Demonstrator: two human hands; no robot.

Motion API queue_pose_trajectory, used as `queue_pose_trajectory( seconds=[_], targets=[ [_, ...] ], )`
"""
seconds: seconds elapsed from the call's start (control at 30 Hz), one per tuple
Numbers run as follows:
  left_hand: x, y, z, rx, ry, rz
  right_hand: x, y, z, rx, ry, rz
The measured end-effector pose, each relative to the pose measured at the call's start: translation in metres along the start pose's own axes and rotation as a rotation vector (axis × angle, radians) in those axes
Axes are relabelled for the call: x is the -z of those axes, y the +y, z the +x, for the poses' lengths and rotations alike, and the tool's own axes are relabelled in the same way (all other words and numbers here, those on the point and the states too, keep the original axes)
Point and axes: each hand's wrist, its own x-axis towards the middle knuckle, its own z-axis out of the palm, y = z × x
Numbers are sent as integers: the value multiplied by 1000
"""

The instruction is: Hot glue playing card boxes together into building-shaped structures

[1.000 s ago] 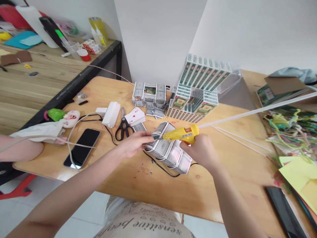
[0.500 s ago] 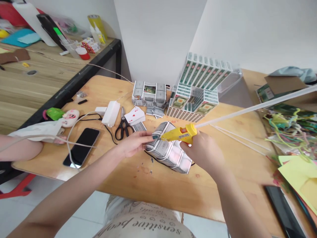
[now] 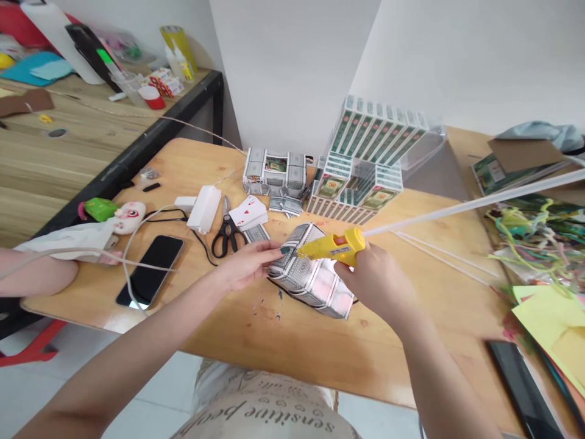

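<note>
My right hand (image 3: 377, 281) is closed round a yellow hot-glue gun (image 3: 333, 247) with a long clear glue stick (image 3: 475, 201) poking out behind it. Its nozzle points left onto a curved piece made of folded grey-patterned playing cards (image 3: 311, 277) lying on the wooden table (image 3: 283, 341). My left hand (image 3: 247, 264) pinches the left end of that piece, fingertips right by the nozzle.
Scissors (image 3: 226, 231), loose playing cards (image 3: 249, 214), a white charger (image 3: 204, 209), a black phone (image 3: 150, 270) and cables lie left. Stacked card boxes (image 3: 365, 164) and a folded card block (image 3: 274, 172) stand behind. Coloured paper (image 3: 553, 323) and another phone (image 3: 521, 384) lie right. Another person's arm (image 3: 36, 274) rests at left.
The glue gun and my right hand shifted slightly left and up along the card piece; my left hand keeps its pinch.
</note>
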Motion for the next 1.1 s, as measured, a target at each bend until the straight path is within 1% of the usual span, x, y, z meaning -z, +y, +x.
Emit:
queue_pose_trajectory(
  seconds=[0.17,0.53,0.83,0.9,1.0,1.1],
  targets=[
    [-2,1,-1,3,21,-6,-1,2,1,3,8,11],
    [-1,0,-1,10,18,-3,-1,3,3,6,36,-23],
    [2,0,-1,20,-24,-4,-6,3,4,-1,69,-40],
    [3,-1,0,20,-23,-2,-8,3,4,-14,81,-22],
    [4,-2,3,21,-28,20,-9,4,4,-59,128,68],
    [5,-3,5,18,-19,78,-12,12,3,-174,180,198]
  ],
)
